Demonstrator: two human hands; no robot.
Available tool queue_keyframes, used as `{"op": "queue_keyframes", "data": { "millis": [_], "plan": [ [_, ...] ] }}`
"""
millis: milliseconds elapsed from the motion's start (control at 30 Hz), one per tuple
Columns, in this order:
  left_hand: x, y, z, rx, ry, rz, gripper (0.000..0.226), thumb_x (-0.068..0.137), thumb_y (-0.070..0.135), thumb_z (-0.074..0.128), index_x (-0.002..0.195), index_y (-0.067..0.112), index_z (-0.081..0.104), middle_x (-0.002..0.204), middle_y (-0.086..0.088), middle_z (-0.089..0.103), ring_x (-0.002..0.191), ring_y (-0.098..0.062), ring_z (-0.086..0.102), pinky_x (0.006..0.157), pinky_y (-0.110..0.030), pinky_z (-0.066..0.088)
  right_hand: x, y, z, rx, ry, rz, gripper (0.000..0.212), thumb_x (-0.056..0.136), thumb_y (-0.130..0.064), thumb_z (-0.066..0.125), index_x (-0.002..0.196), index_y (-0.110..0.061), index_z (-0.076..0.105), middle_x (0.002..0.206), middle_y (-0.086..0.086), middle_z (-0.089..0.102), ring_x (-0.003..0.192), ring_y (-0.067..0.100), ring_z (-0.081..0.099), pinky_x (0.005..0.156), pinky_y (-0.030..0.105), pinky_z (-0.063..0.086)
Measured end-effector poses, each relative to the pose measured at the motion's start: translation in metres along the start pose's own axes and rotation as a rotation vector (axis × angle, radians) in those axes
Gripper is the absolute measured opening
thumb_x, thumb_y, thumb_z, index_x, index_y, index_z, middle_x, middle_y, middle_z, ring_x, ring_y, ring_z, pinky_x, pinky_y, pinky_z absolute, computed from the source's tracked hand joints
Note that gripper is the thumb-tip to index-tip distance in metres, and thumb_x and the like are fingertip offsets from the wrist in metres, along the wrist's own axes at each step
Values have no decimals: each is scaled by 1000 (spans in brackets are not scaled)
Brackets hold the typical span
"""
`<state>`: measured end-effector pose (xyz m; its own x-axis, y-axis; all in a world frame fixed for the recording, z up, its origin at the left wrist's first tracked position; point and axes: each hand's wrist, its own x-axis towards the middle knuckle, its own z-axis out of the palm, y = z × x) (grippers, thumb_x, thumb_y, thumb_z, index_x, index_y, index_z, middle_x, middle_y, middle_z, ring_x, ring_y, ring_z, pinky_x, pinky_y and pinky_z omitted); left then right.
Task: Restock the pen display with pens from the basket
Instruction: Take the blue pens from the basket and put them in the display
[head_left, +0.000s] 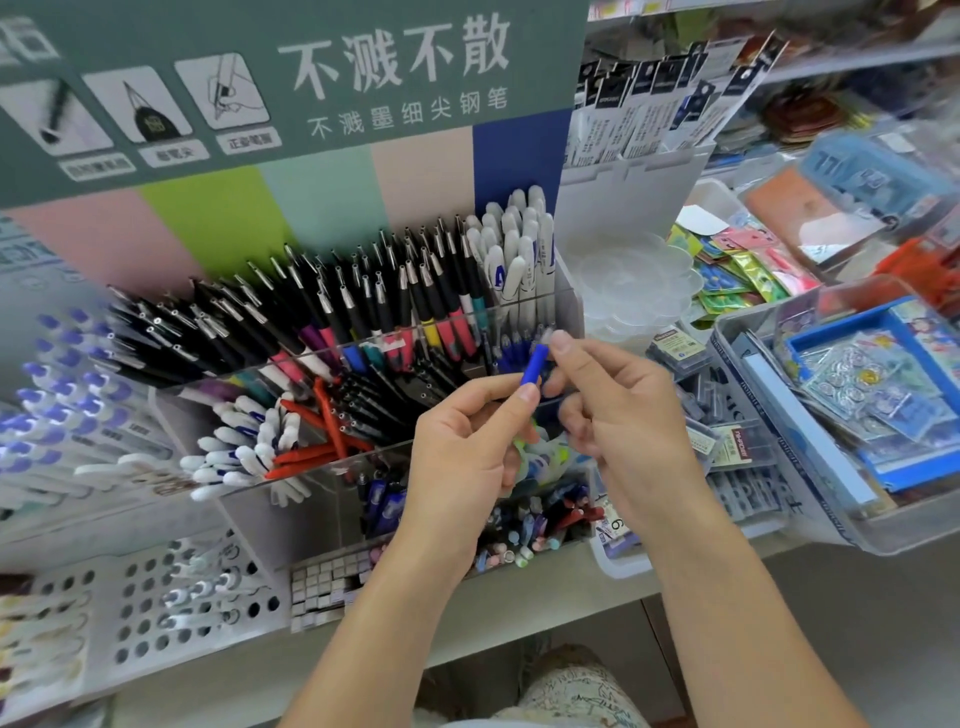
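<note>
A blue pen (535, 366) with a clear tip is held over the clear acrylic pen display (569, 306). My left hand (467, 447) pinches its lower end between thumb and forefinger and also holds a bunch of pale, colourful pens (540, 457) in its palm. My right hand (618, 415) pinches the pen's upper end from the right. The display's tiered compartments hold several black pens (332, 306), white pens (519, 249), red pens (322, 441) and blue-capped pens (514, 348). No basket is in view.
A perforated white rack (156, 597) with white pens stands at the lower left. Purple-capped pens (57, 395) lie at the far left. Clear trays (810, 499) of stickers and packets crowd the right. A green sign (291, 83) rises behind the display.
</note>
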<state>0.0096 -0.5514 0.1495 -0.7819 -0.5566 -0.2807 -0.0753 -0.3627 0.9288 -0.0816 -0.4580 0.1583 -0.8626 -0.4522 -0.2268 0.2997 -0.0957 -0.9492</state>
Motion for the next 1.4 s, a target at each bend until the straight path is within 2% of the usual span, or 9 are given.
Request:
{"op": "queue_keyframes", "data": {
  "millis": [133,233,367,533,733,933,1067,1167,1400],
  "plan": [
    [-3,0,4,74,-6,-1,14,93,19,69,104,18,78,63,0,63,48,-11,43,43,-19,34,0,4,-1,140,-35,54,21,82,-23,72,92,-5,76,63,4,55,52,11,39,41,18,32],
    [-4,0,7,93,44,29,15,97,21,64,106,20,76,75,-2,70,54,-14,56,47,-24,46,5,-1,-11,170,116,-164,11,93,-12,66,88,-8,75,67,3,64,55,12,51,47,20,43],
    [-5,2,10,125,140,76,12,100,20,58,105,17,69,93,-7,73,61,-19,66,54,-29,56,16,-11,-26,-58,251,-480,13,99,-15,64,93,-11,74,68,-2,66,57,14,59,54,27,52],
    [-6,9,10,166,223,148,15,104,19,51,108,18,65,108,-3,69,64,-22,69,53,-29,56,17,-6,-24,-92,289,-565,12,100,-13,61,96,-9,72,73,-4,69,59,13,60,54,27,53],
    [-14,3,12,72,316,153,18,104,16,49,98,10,65,85,-1,66,52,-15,54,45,-26,45,24,9,-26,-503,144,-629,16,94,-14,69,108,-19,75,89,-6,73,78,8,68,71,23,56],
    [-18,-1,8,64,345,114,18,103,13,50,92,12,64,75,0,63,51,-14,52,44,-24,44,29,36,-17,-746,39,-714,23,86,-6,76,108,-13,77,93,-4,75,74,4,63,73,27,56],
    [-17,-2,9,95,281,70,14,102,15,54,94,11,65,73,0,63,52,-13,53,45,-25,45,28,36,-11,-778,0,-700,31,86,-6,76,116,-15,75,99,-9,62,69,2,53,71,17,51],
    [-18,-1,10,140,180,46,13,101,17,56,95,12,67,72,0,63,51,-13,53,45,-25,45,14,26,-18,-736,62,-641,39,89,-11,74,127,-21,68,100,-7,61,70,8,57,68,12,47],
    [-39,-25,36,227,-213,-107,13,99,16,58,88,14,64,68,0,63,44,-10,51,41,-22,40,-79,45,-75,-572,550,-299,13,91,-16,73,103,-17,76,88,-8,72,69,0,63,67,14,50]
  ]
}}
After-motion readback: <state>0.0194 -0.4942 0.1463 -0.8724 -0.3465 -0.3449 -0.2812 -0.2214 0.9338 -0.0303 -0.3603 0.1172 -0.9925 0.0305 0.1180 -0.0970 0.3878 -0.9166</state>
